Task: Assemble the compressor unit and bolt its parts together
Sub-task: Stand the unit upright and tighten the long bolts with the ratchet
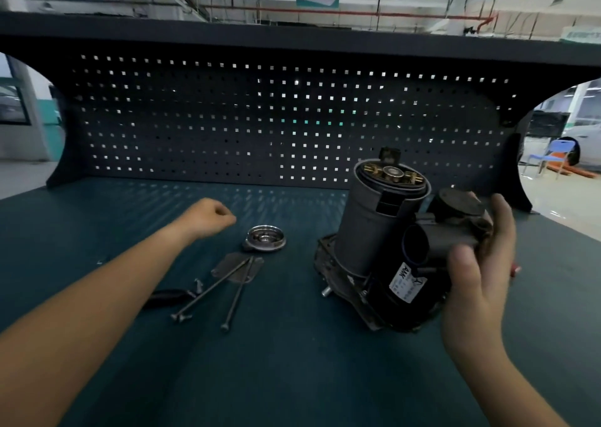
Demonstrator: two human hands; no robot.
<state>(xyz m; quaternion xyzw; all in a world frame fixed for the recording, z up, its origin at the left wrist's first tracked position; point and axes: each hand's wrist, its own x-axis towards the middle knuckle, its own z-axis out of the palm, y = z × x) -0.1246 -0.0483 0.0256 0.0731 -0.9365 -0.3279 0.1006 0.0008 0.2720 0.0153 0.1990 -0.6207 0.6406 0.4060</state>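
R hand (478,264) grips compressor (383,231), tilted on counter (292,378); L hand (211,215) curled, empty, nr round cap (266,238). Next prob: seat cap on top, then long bolts (211,291).

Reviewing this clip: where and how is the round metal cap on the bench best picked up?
Probably by its raised rim, from above, fingertips on opposite edges. The round metal cap lies flat, open side up, on the bench, too shallow for a side grab. The curled left hand is nearest; the right hand grips the compressor unit.
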